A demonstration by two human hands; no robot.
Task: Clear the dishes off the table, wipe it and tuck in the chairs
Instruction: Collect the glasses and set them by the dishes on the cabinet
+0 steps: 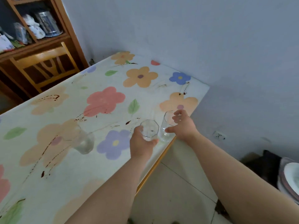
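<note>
wall (178,29): pale grey-blue | floor (178,191): light tiles | wooden shelf unit (53,38): far left corner | socket (219,135): low on wall

Both bare forearms reach forward, the left hand (141,143) curled round a short glass (149,129), the right hand (183,125) gripping a tall glass (164,135) just right of it.

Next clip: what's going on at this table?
A person is clearing glasses from the flower-patterned table. The left hand grips a clear glass with an angular rim, and the right hand grips a taller clear glass beside it, near the table's right edge. It is unclear whether either is lifted yet. A third glass stands further left, untouched. A wooden chair stands at the far side.
</note>
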